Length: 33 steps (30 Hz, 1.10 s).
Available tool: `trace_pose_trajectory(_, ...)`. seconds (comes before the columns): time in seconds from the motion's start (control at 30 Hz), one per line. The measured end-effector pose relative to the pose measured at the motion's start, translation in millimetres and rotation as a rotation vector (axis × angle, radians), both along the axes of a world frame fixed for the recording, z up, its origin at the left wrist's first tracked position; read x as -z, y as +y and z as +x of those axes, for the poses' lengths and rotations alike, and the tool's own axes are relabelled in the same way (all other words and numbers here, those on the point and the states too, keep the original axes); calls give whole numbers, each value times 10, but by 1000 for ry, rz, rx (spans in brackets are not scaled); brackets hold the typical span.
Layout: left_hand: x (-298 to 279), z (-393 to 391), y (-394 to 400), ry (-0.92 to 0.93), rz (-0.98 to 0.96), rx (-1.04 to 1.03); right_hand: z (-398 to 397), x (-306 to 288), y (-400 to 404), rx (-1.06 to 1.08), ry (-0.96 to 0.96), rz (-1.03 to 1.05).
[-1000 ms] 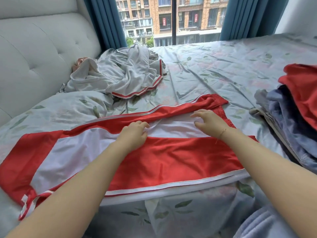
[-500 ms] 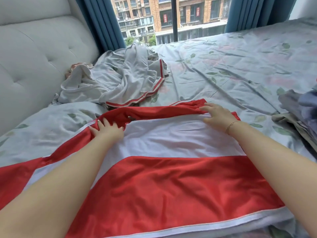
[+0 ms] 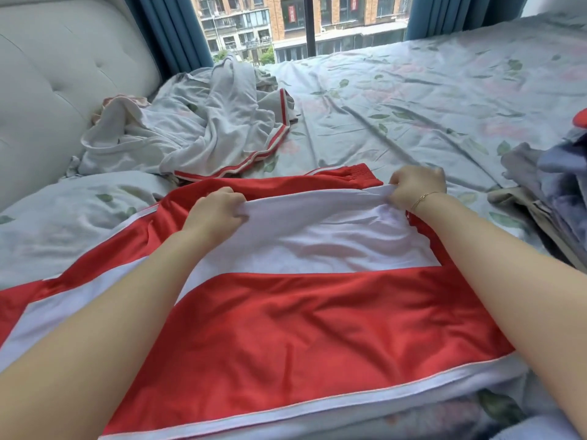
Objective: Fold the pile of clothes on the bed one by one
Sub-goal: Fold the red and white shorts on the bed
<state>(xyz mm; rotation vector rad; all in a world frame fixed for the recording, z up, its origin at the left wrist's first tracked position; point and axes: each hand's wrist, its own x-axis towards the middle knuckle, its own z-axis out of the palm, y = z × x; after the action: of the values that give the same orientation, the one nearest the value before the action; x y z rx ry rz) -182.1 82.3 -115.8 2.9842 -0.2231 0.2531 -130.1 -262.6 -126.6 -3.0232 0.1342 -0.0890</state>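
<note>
Across the floral bed [image 3: 413, 100], mid-frame, my left hand [image 3: 216, 214] and right hand [image 3: 416, 185] each pinch the far white edge of the red-and-white garment [image 3: 301, 319]; uneven pulling, I judge, could skew the fold.

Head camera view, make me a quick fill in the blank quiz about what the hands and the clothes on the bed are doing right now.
1. Both hands grip the far edge of the ____ and white garment.
2. The bracelet is on the ____ hand.
3. The left hand pinches the ____ band of the cloth.
4. The crumpled grey garment lies near the ____.

Missing words: red; right; white; headboard
</note>
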Motion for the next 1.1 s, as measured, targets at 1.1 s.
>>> trace_pose_trajectory(1.1, 528, -1443, -671, 350, 54, 93, -1507, 191, 161, -490, 227, -102)
